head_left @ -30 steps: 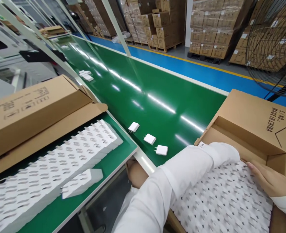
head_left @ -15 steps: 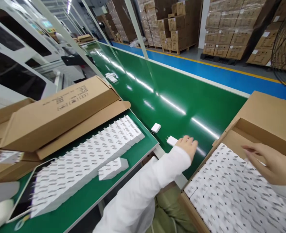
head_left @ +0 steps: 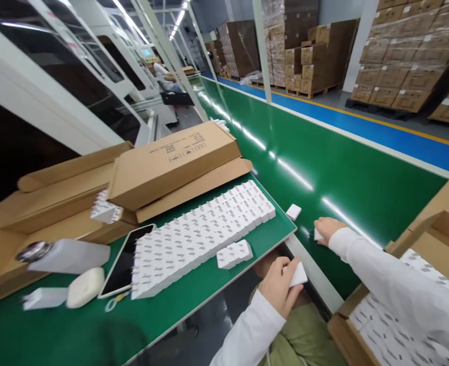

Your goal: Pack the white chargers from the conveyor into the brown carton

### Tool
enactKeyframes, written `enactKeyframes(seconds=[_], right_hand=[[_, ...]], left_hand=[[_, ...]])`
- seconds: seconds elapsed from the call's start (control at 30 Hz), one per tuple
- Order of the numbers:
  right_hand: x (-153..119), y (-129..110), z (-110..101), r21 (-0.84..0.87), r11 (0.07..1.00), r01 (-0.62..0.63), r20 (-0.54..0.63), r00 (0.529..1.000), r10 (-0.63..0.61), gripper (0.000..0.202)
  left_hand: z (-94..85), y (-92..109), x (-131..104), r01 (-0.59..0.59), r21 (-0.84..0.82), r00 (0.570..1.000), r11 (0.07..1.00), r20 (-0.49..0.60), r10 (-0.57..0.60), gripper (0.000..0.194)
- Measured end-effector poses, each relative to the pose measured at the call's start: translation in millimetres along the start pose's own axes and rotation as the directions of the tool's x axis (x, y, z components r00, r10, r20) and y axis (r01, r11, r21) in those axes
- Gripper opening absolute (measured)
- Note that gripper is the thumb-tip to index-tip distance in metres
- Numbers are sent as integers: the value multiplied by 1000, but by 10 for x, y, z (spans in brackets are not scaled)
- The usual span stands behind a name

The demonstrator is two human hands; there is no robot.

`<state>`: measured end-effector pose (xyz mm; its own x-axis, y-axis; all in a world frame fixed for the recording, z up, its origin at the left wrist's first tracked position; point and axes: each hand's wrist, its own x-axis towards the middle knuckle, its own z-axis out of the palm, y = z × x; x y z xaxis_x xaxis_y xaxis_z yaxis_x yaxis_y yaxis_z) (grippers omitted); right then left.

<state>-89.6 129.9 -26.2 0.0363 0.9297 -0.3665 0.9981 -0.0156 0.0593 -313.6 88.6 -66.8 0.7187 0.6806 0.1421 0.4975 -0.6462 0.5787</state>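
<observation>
A white block-shaped adapter (head_left: 299, 275) is in my left hand (head_left: 279, 285), held above my lap near the side table's edge. My right hand (head_left: 326, 230) is closed on another white adapter (head_left: 317, 235) at the green belt surface, its prongs pointing left. One more adapter (head_left: 294, 211) lies on the belt beside the table corner. Rows of white adapters (head_left: 205, 229) stand prongs up on the green side table (head_left: 193, 300), and a short separate group (head_left: 235, 253) sits in front of them. At the right, my right sleeve partly covers adapters (head_left: 380, 325) in an open carton (head_left: 338, 333).
On the side table are a closed carton (head_left: 174, 162), an open carton (head_left: 64, 208), a bottle (head_left: 71, 255), a cream rounded case (head_left: 86, 287) and a tablet (head_left: 123, 262). Stacked boxes (head_left: 403, 56) stand beyond the blue floor strip.
My left hand has come back from the belt with an adapter. My right hand has moved from the right carton to the belt. The view has swung left.
</observation>
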Motion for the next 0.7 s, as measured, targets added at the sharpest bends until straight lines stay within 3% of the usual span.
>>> enactKeyframes(seconds=[0.07, 0.17, 0.27, 0.37, 0.47, 0.57, 0.6, 0.63, 0.67, 0.7], right_hand=[[105, -39, -110, -64, 996, 58, -38, 997, -60, 23], [313, -156, -191, -126, 974, 188, -97, 975, -201, 34], [504, -276, -153, -134, 950, 282, -122, 947, -299, 36], [544, -292, -114, -92, 956, 280, -152, 945, -291, 34], [324, -200, -116, 5, 978, 208, -194, 960, -203, 33], [-167, -114, -48, 136, 980, 147, -237, 965, -112, 27], [-371, -106, 8, 270, 952, 145, -244, 967, -78, 31], [-582, -111, 77, 454, 879, 144, -239, 970, -35, 38], [-790, -126, 157, 722, 679, 136, -207, 978, 25, 44], [-987, -150, 240, 920, 378, 106, -140, 988, 65, 50]], left_hand=[[-84, -91, -140, 20, -87, 997, 996, -67, -26, 53], [-136, -113, -221, 71, -247, 988, 966, -116, -102, 44], [-96, -113, -239, 154, -342, 973, 927, -111, -203, 51], [-22, -141, -273, 203, -409, 966, 890, -67, -251, 55], [-10, -149, -318, 174, -445, 971, 879, -69, -227, 42], [-96, -110, -330, 43, -368, 967, 929, -220, -132, 36], [-136, -85, -319, -18, -337, 963, 941, -259, -74, 36], [-172, -52, -299, -82, -320, 958, 944, -285, -13, 36], [-198, -10, -271, -140, -326, 954, 935, -299, 38, 37], [-211, 41, -238, -176, -360, 951, 916, -304, 63, 37]])
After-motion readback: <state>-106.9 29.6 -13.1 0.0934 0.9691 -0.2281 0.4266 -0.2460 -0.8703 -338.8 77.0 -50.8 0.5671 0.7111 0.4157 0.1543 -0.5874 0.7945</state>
